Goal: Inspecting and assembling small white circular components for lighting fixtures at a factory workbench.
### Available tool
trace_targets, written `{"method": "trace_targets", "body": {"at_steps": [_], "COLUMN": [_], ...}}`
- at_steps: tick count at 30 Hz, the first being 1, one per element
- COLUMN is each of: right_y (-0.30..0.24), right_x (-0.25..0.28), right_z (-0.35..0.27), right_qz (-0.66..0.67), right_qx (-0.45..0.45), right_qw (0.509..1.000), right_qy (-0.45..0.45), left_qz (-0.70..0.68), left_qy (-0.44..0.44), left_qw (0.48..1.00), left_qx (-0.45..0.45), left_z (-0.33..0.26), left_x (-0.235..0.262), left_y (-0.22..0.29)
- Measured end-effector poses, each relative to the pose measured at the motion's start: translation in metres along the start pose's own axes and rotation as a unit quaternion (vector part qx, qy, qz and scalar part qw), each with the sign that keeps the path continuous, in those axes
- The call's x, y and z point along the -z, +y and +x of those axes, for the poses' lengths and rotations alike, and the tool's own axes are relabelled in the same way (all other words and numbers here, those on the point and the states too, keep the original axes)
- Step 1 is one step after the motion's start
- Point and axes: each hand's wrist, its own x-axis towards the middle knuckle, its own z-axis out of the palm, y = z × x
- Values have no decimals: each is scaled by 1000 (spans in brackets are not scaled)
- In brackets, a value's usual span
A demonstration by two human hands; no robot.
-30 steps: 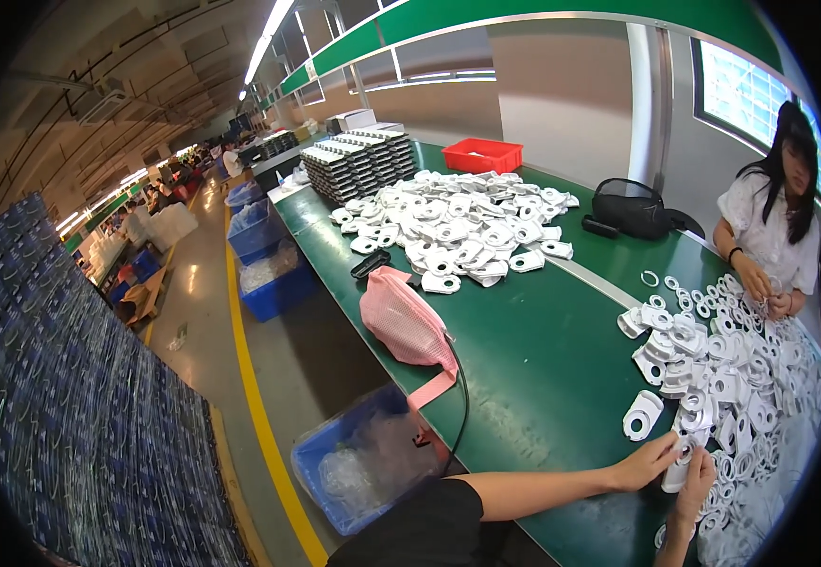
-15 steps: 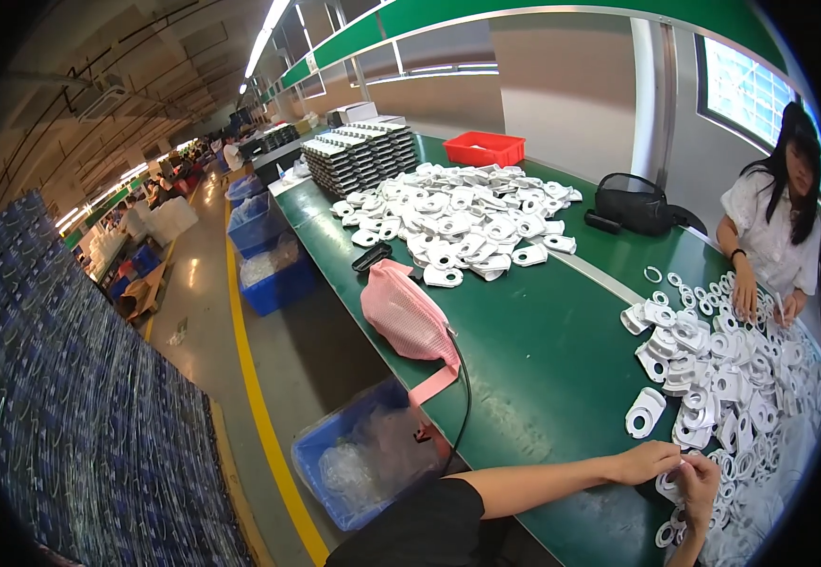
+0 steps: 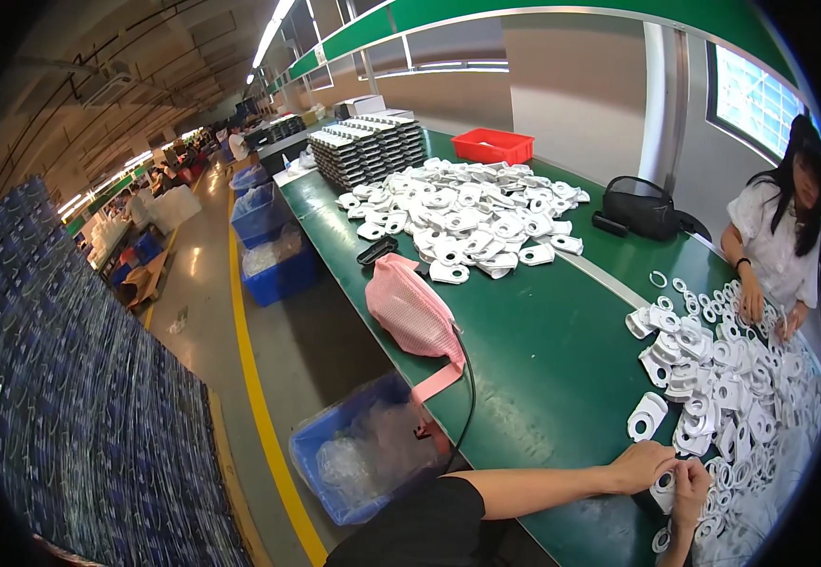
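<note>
My left hand (image 3: pixel 642 467) reaches in over the green table with its fingers closed in a pinch. Right beside it, fingertips nearly meeting, is my right hand (image 3: pixel 690 489), also pinched. Whatever is between the fingers is too small and covered to make out. Just under the hands shows a white plastic part with a round hole (image 3: pixel 663 492); I cannot tell whether it is held or lying there. A similar white part (image 3: pixel 648 416) lies just beyond my left hand. Past my hands spreads a heap of white parts (image 3: pixel 703 378), with loose white rings (image 3: pixel 739 472) near my right hand.
Opposite right, a person (image 3: pixel 771 227) handles white rings. A larger pile of white parts (image 3: pixel 467 213), stacked trays (image 3: pixel 368 151), a red bin (image 3: pixel 493 146) and a black bag (image 3: pixel 639 205) stand farther back. A pink pouch (image 3: pixel 410 307) lies at the left edge, above a blue crate (image 3: pixel 311 463).
My right hand has shifted slightly left, closer against my left hand, and both stay pinched. The whole view has moved a little. The other person's hands have shifted slightly among the rings.
</note>
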Motion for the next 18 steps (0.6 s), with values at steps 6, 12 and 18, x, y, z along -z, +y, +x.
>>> {"method": "trace_targets", "body": {"at_steps": [6,12,18], "right_y": [-2,-7,-13], "right_x": [-4,-24,-15], "right_z": [-4,-1,1], "right_qz": [44,163,91], "right_qx": [-2,-82,-86], "right_qw": [998,973,976], "right_qy": [36,145,176], "left_qz": [-106,-124,-186], "left_qy": [18,45,-55], "left_qw": [994,991,978], "left_qx": [4,20,76], "left_z": [6,2,9], "left_x": [0,0,14], "left_y": [0,-5,25]}}
